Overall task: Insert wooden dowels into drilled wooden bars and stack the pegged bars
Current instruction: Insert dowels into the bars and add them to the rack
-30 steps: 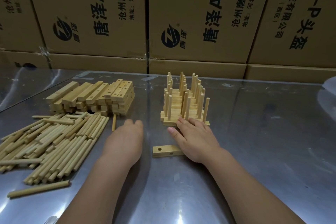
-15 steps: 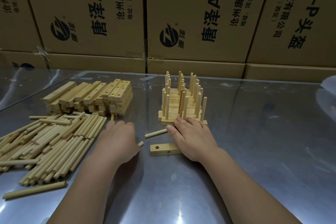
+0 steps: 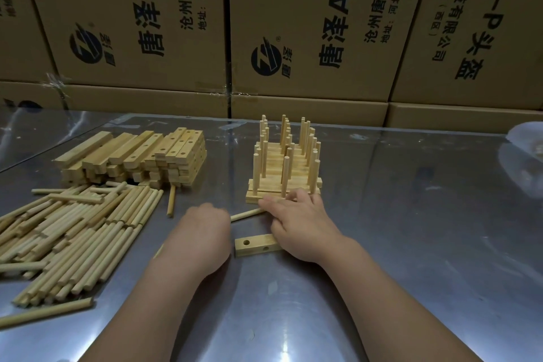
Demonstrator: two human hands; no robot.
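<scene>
A pegged stack (image 3: 283, 185) of bars with upright dowels stands mid-table. My right hand (image 3: 299, 223) lies just in front of it, fingers spread flat, covering the right end of a single drilled bar (image 3: 254, 245). A loose dowel (image 3: 246, 214) lies between my hands, its right end at my right fingertips. My left hand (image 3: 202, 233) is curled knuckles-up, and a dowel tip (image 3: 158, 251) pokes out at its lower left. What else it holds is hidden.
A heap of loose dowels (image 3: 73, 232) covers the left of the steel table (image 3: 411, 244), with a pile of drilled bars (image 3: 138, 159) behind it. One stray dowel (image 3: 171, 200) lies beside the pile. Cardboard boxes (image 3: 308, 38) wall off the back. A clear plastic bag (image 3: 526, 161) sits at far right.
My left hand went to the dowel heap and came back curled toward the middle. A dowel now lies between my hands. My right hand stayed over the drilled bar.
</scene>
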